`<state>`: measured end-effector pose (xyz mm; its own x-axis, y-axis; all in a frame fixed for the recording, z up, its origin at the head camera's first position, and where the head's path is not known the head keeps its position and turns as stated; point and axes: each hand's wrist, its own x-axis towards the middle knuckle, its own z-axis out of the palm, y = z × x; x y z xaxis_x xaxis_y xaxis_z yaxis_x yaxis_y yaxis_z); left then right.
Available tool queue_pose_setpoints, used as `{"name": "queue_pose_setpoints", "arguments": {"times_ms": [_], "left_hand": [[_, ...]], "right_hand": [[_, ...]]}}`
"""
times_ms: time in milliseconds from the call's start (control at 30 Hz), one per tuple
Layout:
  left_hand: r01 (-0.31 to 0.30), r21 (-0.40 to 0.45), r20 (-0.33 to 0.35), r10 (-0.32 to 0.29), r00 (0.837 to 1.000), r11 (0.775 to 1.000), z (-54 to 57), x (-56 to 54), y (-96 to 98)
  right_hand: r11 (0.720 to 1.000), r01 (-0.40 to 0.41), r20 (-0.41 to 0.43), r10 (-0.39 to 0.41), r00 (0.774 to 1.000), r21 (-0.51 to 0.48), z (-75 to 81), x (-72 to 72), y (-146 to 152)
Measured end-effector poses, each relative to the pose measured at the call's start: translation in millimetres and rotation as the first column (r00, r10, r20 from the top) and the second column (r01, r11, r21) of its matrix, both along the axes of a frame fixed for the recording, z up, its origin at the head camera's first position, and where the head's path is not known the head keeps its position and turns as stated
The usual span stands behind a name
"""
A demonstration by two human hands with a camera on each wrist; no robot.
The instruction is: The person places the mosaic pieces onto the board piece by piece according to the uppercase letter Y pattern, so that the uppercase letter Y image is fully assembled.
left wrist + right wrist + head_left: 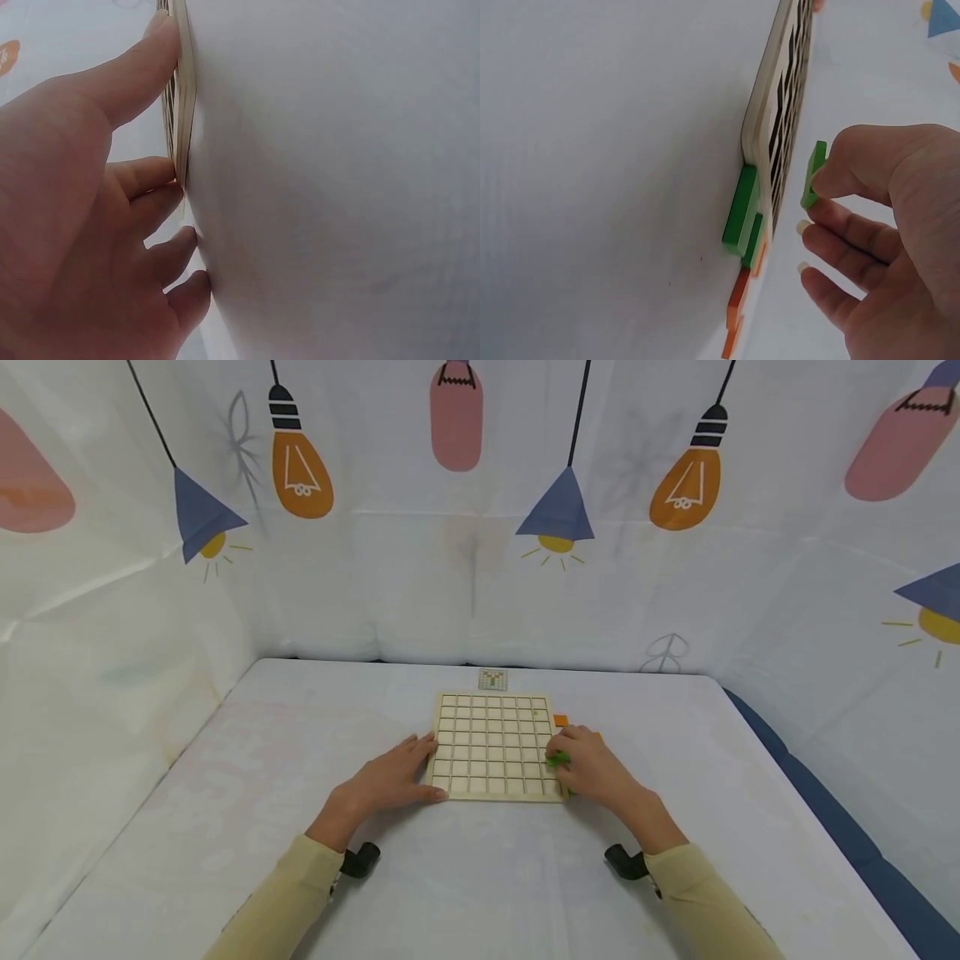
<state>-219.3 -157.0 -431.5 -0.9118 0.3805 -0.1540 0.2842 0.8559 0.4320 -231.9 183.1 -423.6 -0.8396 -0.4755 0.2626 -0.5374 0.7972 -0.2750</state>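
Observation:
A pale wooden grid board [491, 747] with rows of square cells lies flat on the white table. At its left side rests my left hand [390, 777], fingers extended along the edge and thumb at the near left corner. In the left wrist view the thumb [142, 75] lies against the board's rim. Over the right edge of the board, my right hand [596, 768] pinches a small flat green tile [815, 174] between thumb and index finger. The other fingers of that hand are apart from the tile.
Beside the board's right edge lie green blocks [741, 214] and orange blocks [737, 298], partly hidden by the right hand in the head view. A small patterned card [492, 679] is just behind the board. A white curtain [465, 585] with printed lamps surrounds the table.

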Motion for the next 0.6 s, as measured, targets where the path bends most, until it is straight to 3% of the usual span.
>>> {"name": "queue_pose_setpoints", "arguments": {"times_ms": [333, 600], "left_hand": [[-0.005, 0.007, 0.004, 0.005, 1.000, 1.000, 1.4, -0.8, 0.7], [-0.003, 0.001, 0.006, 0.003, 1.000, 1.000, 1.6, -0.5, 1.0]], "right_hand": [[1.000, -0.021, 0.041, 0.021, 0.999, 0.007, -2.1, -1.2, -19], [0.998, -0.051, -0.003, 0.051, 0.999, 0.032, -6.4, -1.7, -29]]}}
